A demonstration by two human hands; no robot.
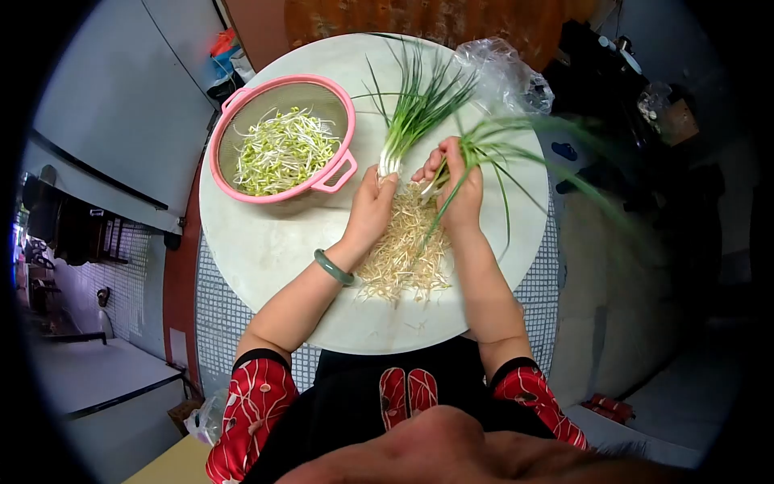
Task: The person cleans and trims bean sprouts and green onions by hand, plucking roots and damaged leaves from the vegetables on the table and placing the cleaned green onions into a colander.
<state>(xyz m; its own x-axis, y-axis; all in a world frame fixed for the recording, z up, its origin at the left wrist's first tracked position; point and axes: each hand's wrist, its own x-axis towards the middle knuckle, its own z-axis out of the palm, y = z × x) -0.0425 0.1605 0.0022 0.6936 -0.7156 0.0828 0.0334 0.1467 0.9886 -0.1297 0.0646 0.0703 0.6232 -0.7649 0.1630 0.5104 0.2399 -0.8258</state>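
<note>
My left hand (373,203) is closed at the white root ends of a bunch of scallions (415,113), whose green tops fan out toward the far side of the table. A smaller bunch of scallions (500,137) is gripped in my right hand (459,179), with its leaves smeared by motion toward the right. Both hands are just above a loose pile of pale, brownish trimmings like sprout roots (407,250), partly covered by my hands. A pink-rimmed colander (352,121) holding yellow-green bean sprouts (286,153) stands left of my hands.
Everything rests on a round white table (266,250). A crumpled clear plastic bag (508,73) lies at its far right edge. Beyond the table is a brown wooden panel (419,18). Tiled floor (218,323) shows around the near side.
</note>
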